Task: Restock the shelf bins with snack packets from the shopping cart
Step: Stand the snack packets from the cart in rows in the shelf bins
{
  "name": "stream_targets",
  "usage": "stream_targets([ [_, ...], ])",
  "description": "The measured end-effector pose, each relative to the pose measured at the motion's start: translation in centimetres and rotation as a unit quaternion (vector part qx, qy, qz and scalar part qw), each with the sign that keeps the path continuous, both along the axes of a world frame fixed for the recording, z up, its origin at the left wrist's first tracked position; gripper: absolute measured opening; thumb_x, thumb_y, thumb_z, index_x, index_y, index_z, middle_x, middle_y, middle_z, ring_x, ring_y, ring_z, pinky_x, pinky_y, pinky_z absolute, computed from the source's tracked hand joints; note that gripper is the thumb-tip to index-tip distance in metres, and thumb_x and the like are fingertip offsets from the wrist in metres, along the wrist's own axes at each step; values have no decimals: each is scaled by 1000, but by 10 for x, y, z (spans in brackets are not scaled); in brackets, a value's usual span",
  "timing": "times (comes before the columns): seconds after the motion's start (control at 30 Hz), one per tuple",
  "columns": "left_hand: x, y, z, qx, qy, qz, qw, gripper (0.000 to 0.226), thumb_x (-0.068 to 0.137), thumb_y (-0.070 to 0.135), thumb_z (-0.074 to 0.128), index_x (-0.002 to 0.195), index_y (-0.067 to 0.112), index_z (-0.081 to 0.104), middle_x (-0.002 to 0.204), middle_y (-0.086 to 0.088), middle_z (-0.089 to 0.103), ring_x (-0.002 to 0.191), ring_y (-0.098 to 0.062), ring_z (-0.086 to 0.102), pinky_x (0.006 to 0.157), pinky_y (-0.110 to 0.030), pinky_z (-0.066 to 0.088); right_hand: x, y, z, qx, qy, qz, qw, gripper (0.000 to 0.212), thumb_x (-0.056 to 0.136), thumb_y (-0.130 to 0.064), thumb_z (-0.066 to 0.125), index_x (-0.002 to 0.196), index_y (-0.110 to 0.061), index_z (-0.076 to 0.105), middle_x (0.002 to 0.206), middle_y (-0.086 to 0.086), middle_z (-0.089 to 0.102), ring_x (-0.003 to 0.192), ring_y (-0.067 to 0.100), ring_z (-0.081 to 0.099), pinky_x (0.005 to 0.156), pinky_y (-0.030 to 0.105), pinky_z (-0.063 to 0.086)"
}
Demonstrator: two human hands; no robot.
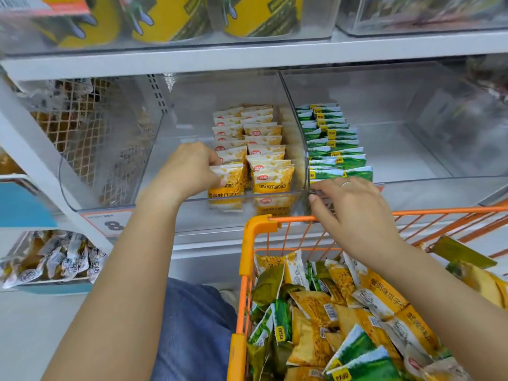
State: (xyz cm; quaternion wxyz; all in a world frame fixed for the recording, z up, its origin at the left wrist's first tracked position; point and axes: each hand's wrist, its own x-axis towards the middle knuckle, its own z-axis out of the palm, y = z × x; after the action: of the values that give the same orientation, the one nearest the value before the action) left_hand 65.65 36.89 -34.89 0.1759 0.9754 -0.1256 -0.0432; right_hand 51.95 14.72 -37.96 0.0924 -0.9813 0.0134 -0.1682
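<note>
Restocking is partway through, judging by how things lie. Shelf unit (pixel 247 57) spans the view, holding clear bins on several levels. Orange shopping cart (pixel 257 224) sits just below the middle shelf, lower right, and is heaped with mixed yellow and green snack packets (pixel 365 312), so plenty is left to move.

Left clear bin (pixel 154 171): two rows of yellow crab-roe packets (pixel 264 149) stand upright along its right side, front to back; the left part of that bin is bare floor, so there is room for more rows. Right clear bin (pixel 428 160): one row of green packets (pixel 332 144) against its left wall, the rest unfilled. Both bins look well under half full, my estimate.

Left hand (pixel 187 169) is inside the left bin, grip pinching the front yellow packet (pixel 228 178) of the left row, thumb on its face, packet upright and touching the bin floor; looks like it is being seated in line. Right hand (pixel 354 210) rests over the front lip of the right bin, just above the cart rim, fingers straight and spread, holding nothing; a ring shows on one finger.

Other bins, above with yellow tubs (pixel 170 20) and lower left with silver-wrapped packs (pixel 63 259), look stocked and are not part of this step.
</note>
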Motion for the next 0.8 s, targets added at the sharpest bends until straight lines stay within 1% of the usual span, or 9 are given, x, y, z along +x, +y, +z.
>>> stream_targets([
  [0.13, -2, -4, -4, -16, 36, 6, 999, 46, 78, 22, 79, 121, 10, 66, 129, -9, 61, 118, -26, 54, 85, -26, 38, 0, 0, -1, 0, -18, 2, 1000, 32, 88, -32, 46, 99, -15, 71, 82, 6, 70, 80, 32, 62, 78, 37, 46],
  [0.27, -2, -6, -4, -82, 4, 14, 997, 20, 79, 21, 78, 92, 9, 70, 98, -6, 63, 93, -20, 53, 71, -25, 33, 1, 1, -2, 2, -17, 2, 1000, 39, 89, -34, 39, 98, -14, 71, 82, 6, 71, 80, 31, 63, 79, 37, 46],
  [0.33, -1, -8, -6, -93, 13, 4, 996, 19, 77, 20, 80, 84, 10, 66, 91, -3, 60, 91, -21, 54, 70, -26, 35, 1, 0, -2, 0, -19, 5, 1000, 40, 88, -35, 38, 98, -15, 71, 82, 5, 71, 80, 31, 63, 79, 37, 46],
  [0.47, 0, -12, -12, -13, 28, -26, 999, 31, 74, 23, 82, 96, 9, 66, 92, 1, 54, 89, -19, 50, 72, -27, 37, 1, -1, -3, 0, -21, 11, 1000, 41, 89, -35, 37, 100, -15, 71, 84, 5, 71, 81, 31, 62, 80, 37, 46],
  [0.57, 3, -10, -12, 29, 1, -44, 999, 32, 72, 33, 82, 94, 17, 65, 98, 2, 53, 88, -18, 48, 73, -30, 40, -1, -3, 2, 28, 7, 28, 999, 34, 94, -33, 45, 113, -15, 67, 98, 7, 70, 95, 30, 60, 89, 38, 41],
  [0.6, 4, -9, -11, 43, -1, -50, 998, 33, 72, 37, 81, 94, 19, 65, 99, 2, 53, 89, -18, 48, 74, -31, 42, -2, -4, 6, 62, 26, 37, 997, 32, 96, -32, 48, 119, -17, 64, 107, 5, 67, 101, 26, 57, 90, 35, 38],
  [0.67, 4, -6, -10, 46, -15, -61, 997, 37, 71, 46, 79, 95, 21, 66, 106, -1, 58, 95, -20, 53, 79, -35, 47, -8, -9, 18, 137, 47, 58, 988, 33, 95, -33, 52, 126, -26, 58, 118, -5, 59, 103, 10, 48, 81, 25, 35],
  [0.73, -4, -7, -4, 11, -82, -71, 994, 32, 74, 49, 75, 92, 23, 67, 114, -4, 61, 108, -24, 54, 86, -39, 47, -20, -11, 33, 176, 42, 67, 981, 25, 93, -34, 55, 117, -33, 60, 110, -20, 56, 93, -5, 46, 73, 14, 36],
  [0.8, -19, -14, 5, -47, -162, -97, 981, 24, 82, 45, 69, 91, 24, 68, 108, -1, 63, 109, -22, 54, 86, -39, 46, -35, -11, 46, 196, 36, 81, 977, 11, 87, -34, 60, 97, -34, 66, 92, -24, 62, 82, -6, 55, 72, 15, 45],
])
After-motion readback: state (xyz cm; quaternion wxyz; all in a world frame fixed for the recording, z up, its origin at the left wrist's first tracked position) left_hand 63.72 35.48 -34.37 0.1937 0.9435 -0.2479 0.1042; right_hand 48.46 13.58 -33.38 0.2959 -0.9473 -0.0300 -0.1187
